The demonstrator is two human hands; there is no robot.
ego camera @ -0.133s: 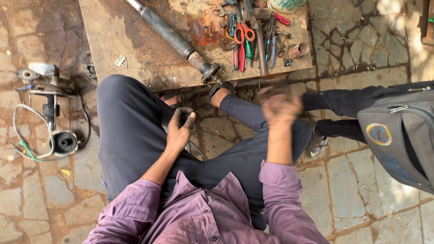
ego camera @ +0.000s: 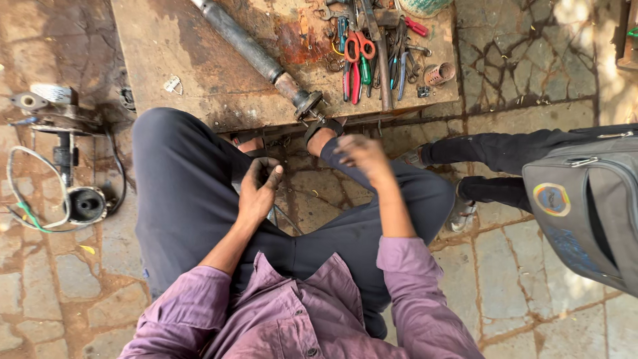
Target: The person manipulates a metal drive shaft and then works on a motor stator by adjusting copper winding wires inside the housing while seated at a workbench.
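Rusty steel worktop (ego camera: 199, 86) carries a long metal rod (ego camera: 256, 56) and pliers (ego camera: 355, 63) within reach. Left hand (ego camera: 259, 189) fingers curl around a small dark part over the lap; right hand (ego camera: 362, 156) is blurred, grip unclear

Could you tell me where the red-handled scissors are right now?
The red-handled scissors lie on the rusty workboard, upper centre, among the pliers.

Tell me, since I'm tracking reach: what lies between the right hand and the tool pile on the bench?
In the head view, only bare rusty bench edge separates the blurred right hand from the tool pile.
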